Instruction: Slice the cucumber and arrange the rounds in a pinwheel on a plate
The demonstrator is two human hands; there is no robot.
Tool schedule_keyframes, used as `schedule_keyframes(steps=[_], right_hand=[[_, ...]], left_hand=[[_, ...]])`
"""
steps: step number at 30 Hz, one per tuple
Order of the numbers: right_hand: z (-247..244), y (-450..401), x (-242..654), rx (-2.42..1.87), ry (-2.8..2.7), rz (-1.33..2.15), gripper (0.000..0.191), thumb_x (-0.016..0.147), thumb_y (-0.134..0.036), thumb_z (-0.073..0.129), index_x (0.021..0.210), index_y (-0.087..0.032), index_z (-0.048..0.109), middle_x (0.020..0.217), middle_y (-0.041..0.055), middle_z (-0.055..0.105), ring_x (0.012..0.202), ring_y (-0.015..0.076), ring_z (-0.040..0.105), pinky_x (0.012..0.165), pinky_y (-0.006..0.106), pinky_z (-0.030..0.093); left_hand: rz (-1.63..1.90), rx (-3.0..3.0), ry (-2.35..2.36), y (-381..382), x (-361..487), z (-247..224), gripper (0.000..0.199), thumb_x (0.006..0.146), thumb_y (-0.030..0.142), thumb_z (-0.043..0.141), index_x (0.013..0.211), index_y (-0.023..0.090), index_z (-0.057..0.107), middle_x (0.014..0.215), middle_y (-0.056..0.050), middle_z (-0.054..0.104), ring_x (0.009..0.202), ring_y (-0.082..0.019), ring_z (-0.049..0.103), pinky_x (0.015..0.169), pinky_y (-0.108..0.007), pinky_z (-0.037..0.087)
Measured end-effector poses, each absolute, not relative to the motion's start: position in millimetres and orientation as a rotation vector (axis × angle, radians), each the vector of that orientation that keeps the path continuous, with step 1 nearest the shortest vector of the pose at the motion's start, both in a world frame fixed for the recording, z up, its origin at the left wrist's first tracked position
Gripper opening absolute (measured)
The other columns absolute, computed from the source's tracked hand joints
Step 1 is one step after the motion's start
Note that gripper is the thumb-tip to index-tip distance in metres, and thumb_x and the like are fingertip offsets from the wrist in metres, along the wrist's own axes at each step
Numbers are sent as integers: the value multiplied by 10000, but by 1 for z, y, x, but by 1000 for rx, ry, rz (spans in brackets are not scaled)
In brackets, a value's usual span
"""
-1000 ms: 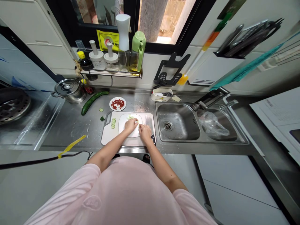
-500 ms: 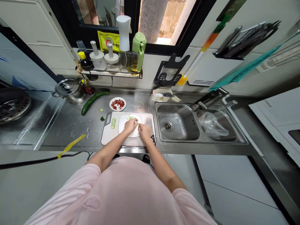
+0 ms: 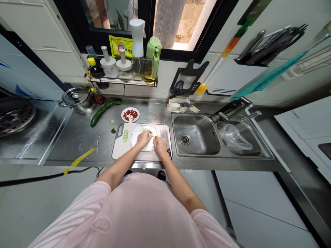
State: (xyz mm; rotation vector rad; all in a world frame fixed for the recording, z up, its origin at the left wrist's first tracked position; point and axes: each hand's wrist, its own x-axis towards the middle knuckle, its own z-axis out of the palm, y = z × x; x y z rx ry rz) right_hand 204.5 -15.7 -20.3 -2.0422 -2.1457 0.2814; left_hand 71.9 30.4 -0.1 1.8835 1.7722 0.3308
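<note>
My left hand (image 3: 144,138) and my right hand (image 3: 160,146) meet over a white oval mat (image 3: 143,144) on a pale cutting board (image 3: 124,150). A small pale piece (image 3: 152,135) lies at their fingertips, and the hands partly hide it. Thin cucumber slices (image 3: 143,129) sit just beyond my left hand, and a short stack of slices (image 3: 125,135) lies at the board's left side. Beside my right hand lies a cleaver (image 3: 164,135) with a dark handle. A whole green cucumber (image 3: 104,112) rests on the counter beyond the board.
A white plate of chopped red pieces (image 3: 130,114) stands beyond the board. To the right is a steel double sink (image 3: 195,135), with a plastic bag (image 3: 234,137) in its far basin. A steel pot (image 3: 77,100) stands at left, below a shelf of bottles and jars (image 3: 121,81).
The whole view has drifted slightly. My hands stay over the white mat, with only small shifts of the fingers.
</note>
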Motion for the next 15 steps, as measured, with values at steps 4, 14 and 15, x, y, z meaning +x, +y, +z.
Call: schedule_keyframes(steps=[4, 14, 15], right_hand=[[-23, -21, 209, -2048, -2086, 276, 330, 939, -305, 370, 1168, -200, 585, 995, 77, 633, 935, 198, 496, 789, 276, 307], [-24, -25, 204, -2035, -2111, 278, 332, 944, -312, 365, 1175, -207, 580, 1008, 75, 628, 936, 193, 493, 773, 267, 301], [-24, -26, 204, -2034, -2116, 279, 329, 944, -312, 368, 1172, -208, 582, 998, 75, 629, 930, 194, 494, 771, 266, 300]], left_hand=[[382, 1854, 1778, 22, 67, -2, 235, 820, 302, 543, 1041, 273, 619, 859, 3, 658, 830, -158, 590, 712, -245, 404], [443, 1790, 1699, -19, 58, 6, 249, 821, 336, 550, 1037, 250, 639, 829, 1, 654, 811, -142, 588, 718, -228, 406], [453, 1782, 1697, -23, 56, 6, 245, 820, 337, 550, 1031, 251, 641, 822, 4, 654, 803, -139, 588, 718, -226, 407]])
